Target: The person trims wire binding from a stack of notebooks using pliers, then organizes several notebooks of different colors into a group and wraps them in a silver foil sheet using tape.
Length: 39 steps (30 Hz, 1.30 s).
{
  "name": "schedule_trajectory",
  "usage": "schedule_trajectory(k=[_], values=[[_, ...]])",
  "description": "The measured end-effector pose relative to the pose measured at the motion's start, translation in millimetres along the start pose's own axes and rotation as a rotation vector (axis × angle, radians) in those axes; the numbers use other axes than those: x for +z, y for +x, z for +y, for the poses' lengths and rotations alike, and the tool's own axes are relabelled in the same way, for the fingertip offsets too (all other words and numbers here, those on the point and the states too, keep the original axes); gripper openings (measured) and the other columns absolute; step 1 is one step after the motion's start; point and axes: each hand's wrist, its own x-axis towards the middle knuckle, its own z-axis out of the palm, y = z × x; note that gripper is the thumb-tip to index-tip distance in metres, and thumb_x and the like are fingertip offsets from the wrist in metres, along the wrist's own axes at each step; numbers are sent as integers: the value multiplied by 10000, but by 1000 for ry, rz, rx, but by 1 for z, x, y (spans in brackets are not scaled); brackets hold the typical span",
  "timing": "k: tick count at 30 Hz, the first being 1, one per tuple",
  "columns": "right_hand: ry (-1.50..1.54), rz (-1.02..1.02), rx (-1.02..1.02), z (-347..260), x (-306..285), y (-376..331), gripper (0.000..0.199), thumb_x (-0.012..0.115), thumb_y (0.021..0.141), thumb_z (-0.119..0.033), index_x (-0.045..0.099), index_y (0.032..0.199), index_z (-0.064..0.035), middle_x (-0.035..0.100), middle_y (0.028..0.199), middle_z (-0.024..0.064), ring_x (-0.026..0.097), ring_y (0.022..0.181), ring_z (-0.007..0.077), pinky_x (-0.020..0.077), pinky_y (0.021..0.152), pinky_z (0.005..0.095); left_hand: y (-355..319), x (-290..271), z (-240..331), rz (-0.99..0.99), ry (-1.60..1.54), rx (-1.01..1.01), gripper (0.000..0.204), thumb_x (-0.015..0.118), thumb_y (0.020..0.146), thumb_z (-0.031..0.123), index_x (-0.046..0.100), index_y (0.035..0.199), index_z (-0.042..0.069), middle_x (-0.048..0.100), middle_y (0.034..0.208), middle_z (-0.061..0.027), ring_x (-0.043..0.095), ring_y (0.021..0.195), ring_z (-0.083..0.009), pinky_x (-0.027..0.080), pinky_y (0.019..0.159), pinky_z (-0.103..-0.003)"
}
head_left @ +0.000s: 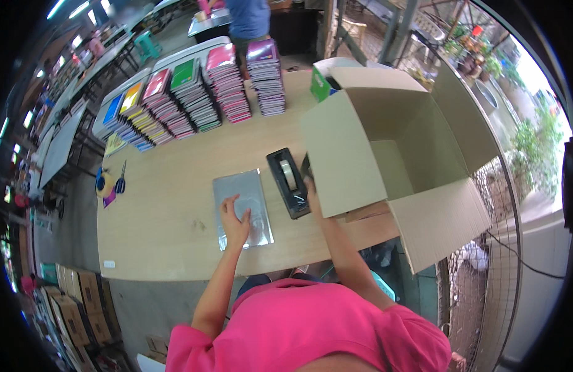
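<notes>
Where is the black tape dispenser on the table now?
In the head view, the black tape dispenser lies on the wooden table, between the shiny plastic sleeve and the open cardboard box.

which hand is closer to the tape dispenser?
Right. The right hand rests against the black tape dispenser, between it and the open cardboard box. The left hand lies flat on the clear plastic sleeve, apart from the dispenser.

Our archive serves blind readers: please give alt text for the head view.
A person's left hand presses a clear plastic sleeve on a wooden table; the right hand touches a black tape dispenser beside an open cardboard box.
</notes>
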Motion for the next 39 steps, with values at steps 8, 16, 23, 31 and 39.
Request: schedule_trajectory(k=[8, 16, 23, 31, 39], values=[[451, -166, 278, -11, 30, -82, 814, 811, 777, -336, 440, 1408, 21, 589, 1255, 292, 590, 1168, 414, 478, 967, 451, -34, -87, -90, -160, 420, 13, 882, 838, 663, 390, 471, 1452, 245, 278, 1492, -270, 365, 1317, -469, 357, 1055, -578], [115, 22, 517, -46, 13, -110, 843, 843, 708, -239, 410, 1385, 14, 538, 1288, 280, 499, 1247, 433, 398, 1062, 484, -14, -58, -90, -301, 376, -29, 1030, 860, 642, 442, 358, 1498, 165, 284, 1480, -259, 355, 1318, -438, 343, 1038, -574], [38, -67, 111, -170, 46, -138, 665, 785, 771, -299, 527, 1310, -5, 479, 1332, 262, 437, 1247, 459, 359, 1062, 522, 21, -47, -119, -199, 261, -214, 564, 836, 704, 284, 603, 1156, 42, 373, 1398, -150, 382, 1284, -358, 361, 1016, -505], [24, -232, 141, -215, 107, -105, 674, 716, 855, -438, 540, 1348, -13, 505, 1357, 265, 493, 1236, 421, 403, 1042, 466, 46, -47, -131, -555, -906, -741, 538, 706, 843, 160, 478, 1315, 41, 566, 1224, -152, 571, 1125, -284, 540, 836, -449], [222, -175, 152, -214, 76, -83, 472, 646, 801, -130, 612, 1258, -16, 672, 1119, 225, 676, 943, 351, 533, 799, 395, 52, -68, -112, -1010, -1464, -594, 642, 541, 996, 407, 336, 1493, 57, 410, 1469, -185, 387, 1369, -315, 343, 1100, -507]])
